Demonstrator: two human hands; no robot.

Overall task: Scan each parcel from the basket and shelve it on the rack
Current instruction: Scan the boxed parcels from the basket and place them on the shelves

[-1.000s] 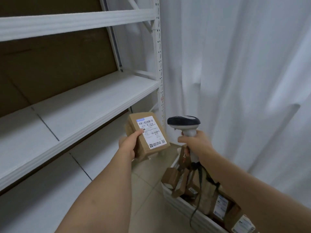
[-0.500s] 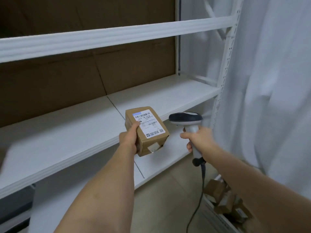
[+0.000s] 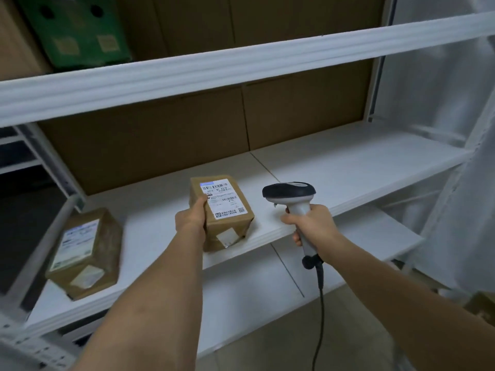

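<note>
2 cardboard parcels in view, 1 barcode scanner [image 3: 290,195], 1 green box [image 3: 72,30] on the top shelf, w/ a tan carton edge beside it at far left. Left hand [image 3: 190,217] grips the held parcel [image 3: 223,212] by its left side, thumb on the top edge; parcel sits over the front part of the middle shelf [image 3: 348,167], can't tell if it's touching the board yet. Shipping label faces up, barcode end toward the back wall, long axis running front-to-back, slightly angled right. 2nd parcel [image 3: 84,253] lies on the same shelf well to the left, label up, blurred. Right hand [image 3: 312,223] is wrapped round the scanner handle, head pointing left toward the held parcel, cable hanging down. Vs 0.5 s ago: view swung left, 2nd parcel and green box now visible, held parcel now farther in over the shelf; basket no longer clearly in view.
</note>
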